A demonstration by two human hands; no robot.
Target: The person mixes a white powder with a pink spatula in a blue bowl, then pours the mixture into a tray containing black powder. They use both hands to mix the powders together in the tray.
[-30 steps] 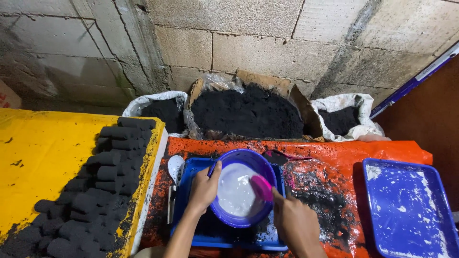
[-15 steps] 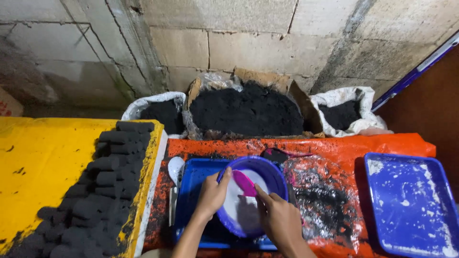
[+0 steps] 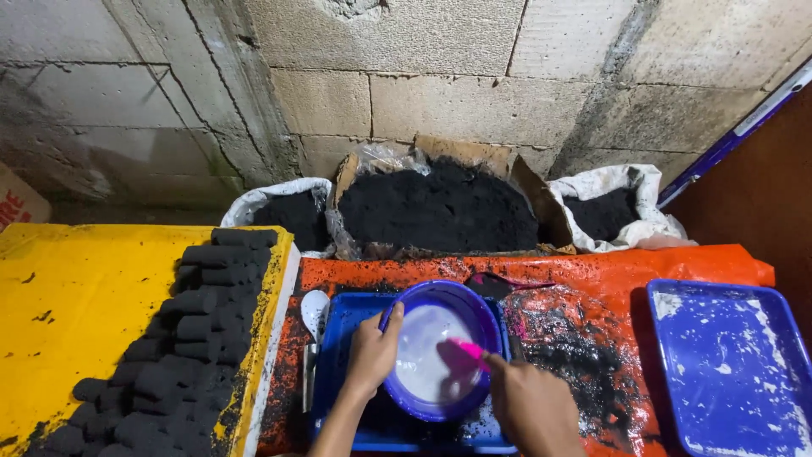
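Two blue trays (image 3: 732, 364) are lying here, one purple bowl (image 3: 440, 349), one pink spoon (image 3: 468, 349), two white sacks (image 3: 609, 207), one cardboard box (image 3: 440, 211), many black briquettes (image 3: 190, 326).

Left hand (image 3: 372, 351) on tilted purple bowl (image 3: 440, 349), right hand (image 3: 531, 408) with pink scraper (image 3: 468, 349) inside.

Dim warm light from above, sharp centre, shadowed left wall, slight wide-angle bending at edges

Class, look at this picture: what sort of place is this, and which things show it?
Probably a small charcoal-briquette workshop: rows of black briquettes on a yellow sheet, open sacks of black powder against a bare block wall.
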